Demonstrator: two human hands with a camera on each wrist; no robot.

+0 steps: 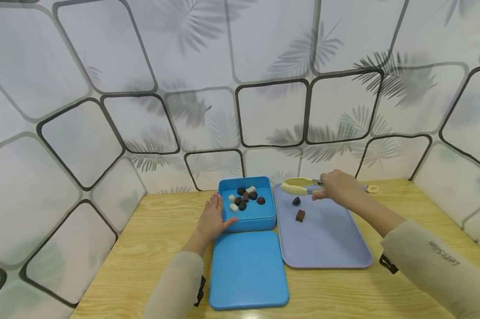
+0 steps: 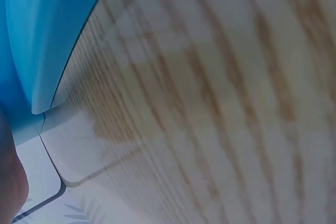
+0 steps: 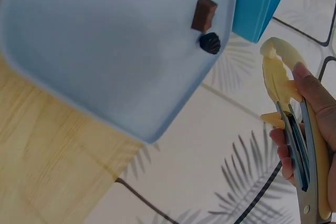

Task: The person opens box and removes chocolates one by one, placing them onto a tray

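My right hand (image 1: 341,189) grips yellow-tipped tongs (image 1: 299,181) above the far part of the lavender tray (image 1: 323,248). In the right wrist view the tongs' tips (image 3: 269,50) come together, and no piece shows between them. Below, on the tray, lie a dark ridged chocolate (image 1: 296,201) and a brown block-shaped chocolate (image 1: 300,215). To the left stands a blue box (image 1: 251,225) holding several dark, brown and white chocolates (image 1: 243,205). My left hand (image 1: 211,221) rests against the box's left side with straight fingers, its thumb over the near rim.
A flat blue lid (image 1: 249,270) lies directly in front of the box, beside the tray. Everything stands on a wood-grain table (image 1: 156,248). Patterned white walls (image 1: 271,115) rise behind the table and at both sides.
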